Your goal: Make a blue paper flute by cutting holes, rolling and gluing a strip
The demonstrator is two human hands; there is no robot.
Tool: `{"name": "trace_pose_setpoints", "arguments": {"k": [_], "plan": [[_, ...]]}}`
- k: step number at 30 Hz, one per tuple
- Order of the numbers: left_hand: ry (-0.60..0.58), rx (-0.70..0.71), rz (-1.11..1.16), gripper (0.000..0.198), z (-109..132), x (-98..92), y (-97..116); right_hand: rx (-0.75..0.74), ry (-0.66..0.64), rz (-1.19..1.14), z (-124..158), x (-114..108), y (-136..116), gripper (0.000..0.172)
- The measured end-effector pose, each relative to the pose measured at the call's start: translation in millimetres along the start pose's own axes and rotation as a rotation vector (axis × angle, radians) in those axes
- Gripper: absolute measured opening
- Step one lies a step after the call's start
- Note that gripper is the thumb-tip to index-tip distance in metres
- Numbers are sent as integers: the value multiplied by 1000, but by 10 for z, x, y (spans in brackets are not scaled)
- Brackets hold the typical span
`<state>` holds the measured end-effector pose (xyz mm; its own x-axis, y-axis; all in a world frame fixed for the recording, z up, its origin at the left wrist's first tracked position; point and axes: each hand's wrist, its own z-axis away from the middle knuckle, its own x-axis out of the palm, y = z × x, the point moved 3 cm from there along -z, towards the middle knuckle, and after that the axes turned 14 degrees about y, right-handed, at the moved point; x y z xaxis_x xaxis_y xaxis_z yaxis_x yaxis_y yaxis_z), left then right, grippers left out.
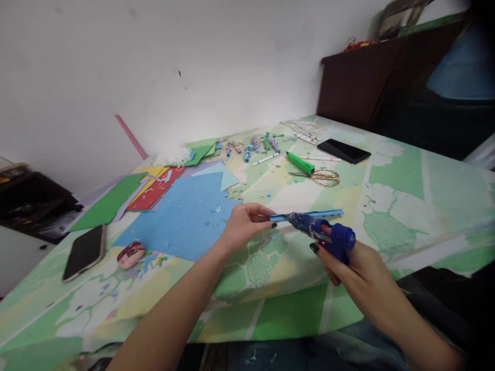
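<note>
My right hand (350, 265) is closed around a blue hot glue gun (323, 232), which shows a small red light on its side. The gun's nozzle points left and reaches a narrow folded strip of blue paper (328, 212). Pinched between thumb and fingers of my left hand (249, 224) is the left end of that strip. Whether the nozzle touches the paper I cannot tell. Left of my left hand lies a large sheet of blue paper (178, 211). Gold-handled scissors (325, 178) and a green cutter-like tool (300, 163) rest beyond the strip.
Coloured sheets, among them a green one (112, 201) and a red one (157, 190), lie at the left. Phones (85, 252) (344, 150) lie at both sides. Several curled paper pieces (247, 152) and markers (266, 158) are at the back. A pink-and-maroon object (131, 255) sits near paper scraps.
</note>
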<state>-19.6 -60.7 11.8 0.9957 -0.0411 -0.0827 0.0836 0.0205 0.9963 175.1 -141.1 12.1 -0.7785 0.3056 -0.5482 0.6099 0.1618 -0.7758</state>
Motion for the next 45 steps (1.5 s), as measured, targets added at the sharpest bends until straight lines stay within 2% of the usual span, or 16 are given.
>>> {"name": "trace_pose_setpoints", "arguments": {"k": [3,12,20,24,38,45], "plan": [[-3,14,-5,24,-12,-6,-16,-22,36,32,5,-38,25,30],[-10,49,-65,22,-12,-16,-14,-31,-17,-46,30,22,-92,28],[11,34,-102,23,13,-1,14,-27,58,37,47,-127,124,33],[22,12,-90,23,7,3,8,4,54,61,55,-172,193,36],[59,-3,-119,22,9,-6,28,44,82,78,60,-248,277,36],[45,6,-109,23,-8,-15,13,-31,121,85,91,-312,237,27]]}}
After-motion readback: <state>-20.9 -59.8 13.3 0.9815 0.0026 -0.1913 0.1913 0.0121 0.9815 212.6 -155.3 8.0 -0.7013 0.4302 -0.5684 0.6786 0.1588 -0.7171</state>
